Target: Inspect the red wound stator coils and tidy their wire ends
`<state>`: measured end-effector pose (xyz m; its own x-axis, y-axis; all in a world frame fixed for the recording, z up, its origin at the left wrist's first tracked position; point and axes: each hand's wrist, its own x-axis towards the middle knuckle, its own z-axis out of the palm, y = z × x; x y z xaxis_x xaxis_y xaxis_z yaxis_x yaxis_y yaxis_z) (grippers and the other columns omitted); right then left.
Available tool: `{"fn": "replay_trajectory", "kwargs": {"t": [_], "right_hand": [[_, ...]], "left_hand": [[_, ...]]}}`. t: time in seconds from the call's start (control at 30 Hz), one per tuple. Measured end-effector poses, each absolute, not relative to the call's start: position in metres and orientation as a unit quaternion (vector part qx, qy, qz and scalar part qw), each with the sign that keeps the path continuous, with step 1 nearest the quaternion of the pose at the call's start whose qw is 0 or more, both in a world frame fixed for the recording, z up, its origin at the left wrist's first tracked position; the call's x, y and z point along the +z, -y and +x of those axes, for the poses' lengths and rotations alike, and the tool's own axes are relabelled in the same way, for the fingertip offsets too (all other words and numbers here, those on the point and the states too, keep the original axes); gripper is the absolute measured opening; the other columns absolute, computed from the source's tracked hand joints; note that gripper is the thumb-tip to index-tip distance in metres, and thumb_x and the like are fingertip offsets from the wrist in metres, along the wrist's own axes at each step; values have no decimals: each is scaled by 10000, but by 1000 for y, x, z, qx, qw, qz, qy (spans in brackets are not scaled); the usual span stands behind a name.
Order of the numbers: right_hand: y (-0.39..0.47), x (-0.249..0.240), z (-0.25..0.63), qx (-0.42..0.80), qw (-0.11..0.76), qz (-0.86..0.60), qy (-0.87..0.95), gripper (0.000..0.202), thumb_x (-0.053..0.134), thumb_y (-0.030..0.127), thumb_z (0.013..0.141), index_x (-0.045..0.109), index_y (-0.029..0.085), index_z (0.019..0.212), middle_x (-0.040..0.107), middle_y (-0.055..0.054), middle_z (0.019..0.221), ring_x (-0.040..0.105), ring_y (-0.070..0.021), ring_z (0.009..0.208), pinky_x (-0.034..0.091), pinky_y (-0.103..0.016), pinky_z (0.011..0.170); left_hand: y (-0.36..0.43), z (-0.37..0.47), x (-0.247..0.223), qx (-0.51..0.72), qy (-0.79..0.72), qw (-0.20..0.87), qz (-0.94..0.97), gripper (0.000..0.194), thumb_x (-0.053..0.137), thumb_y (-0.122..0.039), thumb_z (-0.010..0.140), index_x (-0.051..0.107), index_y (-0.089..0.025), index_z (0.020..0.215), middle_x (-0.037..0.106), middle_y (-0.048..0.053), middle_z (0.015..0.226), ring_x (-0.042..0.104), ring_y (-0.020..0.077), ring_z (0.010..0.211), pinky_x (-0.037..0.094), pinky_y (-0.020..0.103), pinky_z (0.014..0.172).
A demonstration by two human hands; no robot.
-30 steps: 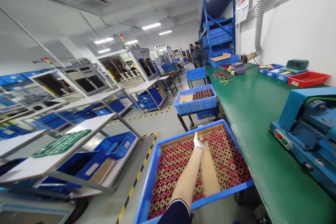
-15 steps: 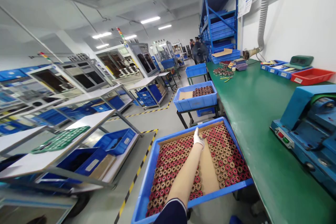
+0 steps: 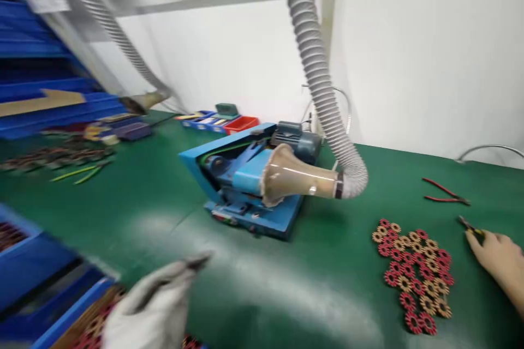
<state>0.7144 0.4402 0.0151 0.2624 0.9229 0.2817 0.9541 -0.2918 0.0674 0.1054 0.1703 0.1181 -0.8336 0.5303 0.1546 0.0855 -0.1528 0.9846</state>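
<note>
My left hand (image 3: 149,305), in a white glove, is above the near left edge of the green bench. Its fingers are drawn together, with something dark at the tips, too blurred to name. My bare right hand (image 3: 501,259) rests on the bench at the far right, its fingers round a pair of pliers (image 3: 467,224) with dark jaws and some yellow on the handle. Beside it lies a flat cluster of red and tan toothed rings (image 3: 417,267). Behind them a second pair of pliers (image 3: 444,193) with red handles lies spread.
A blue belt machine (image 3: 249,174) with a suction hose (image 3: 315,54) stands mid-bench. A blue crate (image 3: 73,316) holding more rings is at the lower left. Yellow-green pliers (image 3: 82,173), a red tray (image 3: 241,124) and blue bins (image 3: 204,120) sit farther back.
The view has swung right, from the aisle and crates to the bench and wall. My gloved left hand has left the middle of the ring crate. My right hand with the pliers has come into view.
</note>
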Motion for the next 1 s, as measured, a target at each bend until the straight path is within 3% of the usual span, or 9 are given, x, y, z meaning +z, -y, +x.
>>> {"fn": "replay_trajectory", "kwargs": {"t": [0.07,0.17,0.23,0.27,0.33,0.43,0.5,0.8,1.0], "right_hand": [[-436,10,728,-128,30,-813,567,333,536,445,983,642,172,1142,654,-124,1163,649,-239,998,542,-423,854],[-441,3,725,-127,23,-816,563,381,529,469,979,619,159,1182,640,-119,1190,632,-254,1044,527,-450,880],[-442,1,719,-133,29,-815,563,385,540,469,973,615,155,1183,637,-112,1193,628,-259,1053,525,-460,882],[-441,1,717,-137,32,-815,562,382,544,465,972,614,154,1183,636,-110,1195,627,-260,1055,524,-462,882],[-438,2,714,-145,40,-813,563,373,553,449,972,609,152,1190,636,-109,1193,628,-261,1056,525,-463,881],[-435,4,712,-153,48,-807,569,341,569,411,972,611,149,1187,641,-101,1179,631,-261,1053,529,-465,877],[-435,5,710,-156,51,-802,575,311,580,384,970,619,149,1171,644,-98,1174,631,-259,1053,531,-463,876],[-441,4,709,-167,42,-805,567,328,590,383,965,605,162,1207,629,-98,1211,619,-267,1082,521,-477,897],[-450,10,701,-211,-20,-793,572,278,593,354,967,623,149,1153,646,-90,1153,643,-250,1011,544,-453,846]], "left_hand": [[-201,155,103,557,-659,358,356,243,789,-467,630,725,-256,734,798,36,863,720,307,886,590,415,878],[-258,221,75,463,-565,519,444,272,746,-346,688,763,-172,897,791,131,978,734,309,928,589,409,858],[-298,254,57,450,-527,544,474,430,805,-297,618,736,-172,1023,737,146,1174,656,323,1142,498,432,1023],[-317,267,49,447,-515,543,491,509,876,-246,499,740,-171,984,717,153,1212,601,349,1215,439,451,1084],[-353,289,37,442,-481,550,521,527,881,-280,559,715,-173,1047,679,153,1274,550,337,1274,378,478,1128],[-396,319,31,451,-439,546,554,383,670,-376,867,632,-159,1180,640,124,1294,556,291,1253,383,553,1088],[-417,339,32,453,-419,540,572,349,581,-382,935,607,-165,1207,619,108,1297,557,283,1232,402,561,1057],[-437,381,37,302,-286,634,651,308,590,-417,925,669,-151,1061,693,66,1112,641,252,1060,464,501,985],[-442,369,24,320,-272,706,570,358,539,-465,944,657,-147,1059,693,83,1100,658,231,1024,504,479,936]]}}
